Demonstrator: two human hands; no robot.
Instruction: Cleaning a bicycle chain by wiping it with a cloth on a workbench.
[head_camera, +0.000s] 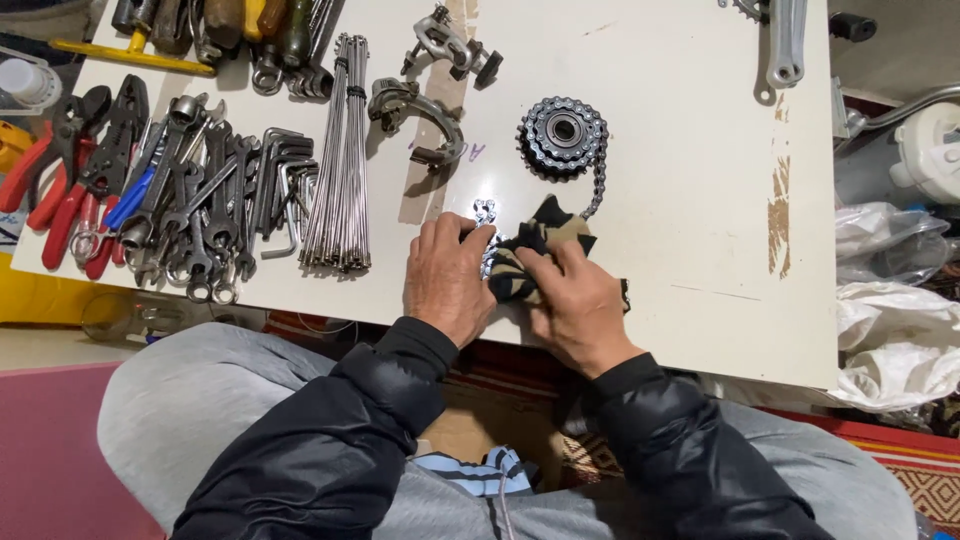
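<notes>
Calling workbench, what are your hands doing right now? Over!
Left hand pins the chain down. Right hand presses a dark rag over it. Chain runs up around the gear cluster. Nothing in the way.

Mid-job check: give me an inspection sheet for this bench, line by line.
Surface: white tabletop, scuffed brown in patches.
Job's things: black-and-tan cloth wrapped around silver bicycle chain, which loops over a toothed metal sprocket cluster.
Clutter: steel spoke bundle, wrenches and hex keys, red-handled pliers, brake calipers, silver crank arm.
Grippers: left hand pins the chain; right hand presses the cloth.
Cables: nothing seen.
Surroundings: plastic bags, patterned rug.
</notes>
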